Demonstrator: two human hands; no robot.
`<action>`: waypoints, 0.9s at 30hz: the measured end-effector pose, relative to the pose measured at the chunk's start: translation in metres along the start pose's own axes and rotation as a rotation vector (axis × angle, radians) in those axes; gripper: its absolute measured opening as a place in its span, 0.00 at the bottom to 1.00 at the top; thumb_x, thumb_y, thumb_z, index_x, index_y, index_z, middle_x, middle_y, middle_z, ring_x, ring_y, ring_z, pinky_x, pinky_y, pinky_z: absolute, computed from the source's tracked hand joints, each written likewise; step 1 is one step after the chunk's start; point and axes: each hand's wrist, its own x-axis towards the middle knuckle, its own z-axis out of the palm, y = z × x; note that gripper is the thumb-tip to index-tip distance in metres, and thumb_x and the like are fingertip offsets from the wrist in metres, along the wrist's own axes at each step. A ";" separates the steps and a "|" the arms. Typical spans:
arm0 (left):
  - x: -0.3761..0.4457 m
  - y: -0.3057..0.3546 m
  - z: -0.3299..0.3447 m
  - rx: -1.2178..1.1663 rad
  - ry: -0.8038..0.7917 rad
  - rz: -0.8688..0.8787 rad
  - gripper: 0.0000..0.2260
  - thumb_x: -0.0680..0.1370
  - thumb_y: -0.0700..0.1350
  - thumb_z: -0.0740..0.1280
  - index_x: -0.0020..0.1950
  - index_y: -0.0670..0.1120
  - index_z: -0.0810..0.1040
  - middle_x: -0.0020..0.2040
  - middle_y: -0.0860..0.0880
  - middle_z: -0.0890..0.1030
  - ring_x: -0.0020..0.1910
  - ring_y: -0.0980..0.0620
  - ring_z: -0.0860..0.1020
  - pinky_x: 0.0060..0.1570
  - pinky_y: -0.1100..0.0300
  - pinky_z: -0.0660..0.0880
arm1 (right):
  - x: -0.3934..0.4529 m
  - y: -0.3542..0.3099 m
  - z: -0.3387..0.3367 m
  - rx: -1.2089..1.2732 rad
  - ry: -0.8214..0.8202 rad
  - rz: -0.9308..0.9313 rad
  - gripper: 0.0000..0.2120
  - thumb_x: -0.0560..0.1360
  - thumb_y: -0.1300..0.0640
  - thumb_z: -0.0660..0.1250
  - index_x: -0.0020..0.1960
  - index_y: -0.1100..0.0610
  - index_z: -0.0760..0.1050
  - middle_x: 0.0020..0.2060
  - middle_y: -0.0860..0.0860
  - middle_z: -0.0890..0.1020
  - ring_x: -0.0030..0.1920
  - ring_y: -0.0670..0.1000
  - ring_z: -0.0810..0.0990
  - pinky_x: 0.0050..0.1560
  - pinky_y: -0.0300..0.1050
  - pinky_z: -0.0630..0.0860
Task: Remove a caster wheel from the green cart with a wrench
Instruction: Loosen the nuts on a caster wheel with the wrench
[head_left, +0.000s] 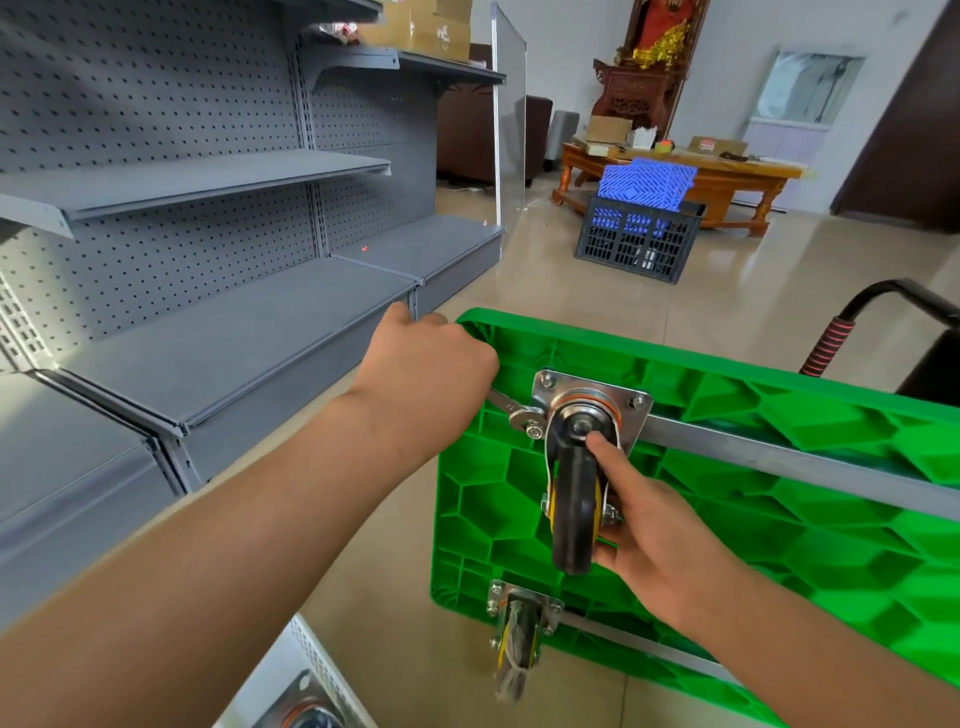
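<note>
Caster wheel (574, 499), black tyre, yellow hub, bolted on upturned green cart (753, 467) at 4 o'clock; tiled floor (571, 291), grey shelving (208, 234) at 10. Right hand (660, 540) grips wheel; left hand (431, 364) fists wrench (511, 408).

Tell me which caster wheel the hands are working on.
The upper caster wheel: the right hand holds it; the lower caster is untouched.

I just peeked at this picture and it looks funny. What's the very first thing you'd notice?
The bright green cart jumps out first, tipped on its side at lower right so its ribbed underside faces you. On it, the right hand grips a black caster wheel while the left hand holds a wrench on a bolt at the wheel's metal plate. Grey shelves fill the left side.
</note>
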 end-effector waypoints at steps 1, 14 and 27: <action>0.001 0.001 0.002 0.002 0.017 0.007 0.03 0.78 0.44 0.68 0.49 0.53 0.79 0.44 0.51 0.80 0.51 0.45 0.78 0.52 0.51 0.65 | 0.000 0.000 0.000 0.003 -0.002 -0.001 0.21 0.71 0.44 0.71 0.53 0.60 0.82 0.40 0.57 0.86 0.43 0.54 0.85 0.51 0.55 0.78; -0.018 0.004 0.043 -0.280 -0.223 -0.015 0.07 0.86 0.47 0.57 0.56 0.52 0.75 0.45 0.49 0.74 0.49 0.41 0.80 0.42 0.55 0.67 | -0.001 0.003 0.002 0.020 -0.002 -0.020 0.19 0.74 0.45 0.70 0.54 0.60 0.82 0.42 0.58 0.86 0.41 0.53 0.87 0.51 0.54 0.78; -0.047 0.075 0.087 -1.749 -0.696 -0.342 0.12 0.86 0.44 0.61 0.61 0.38 0.79 0.51 0.41 0.86 0.47 0.48 0.86 0.48 0.60 0.83 | 0.002 0.005 0.005 -0.012 0.038 -0.038 0.24 0.68 0.41 0.72 0.54 0.59 0.83 0.48 0.61 0.86 0.51 0.60 0.85 0.58 0.58 0.79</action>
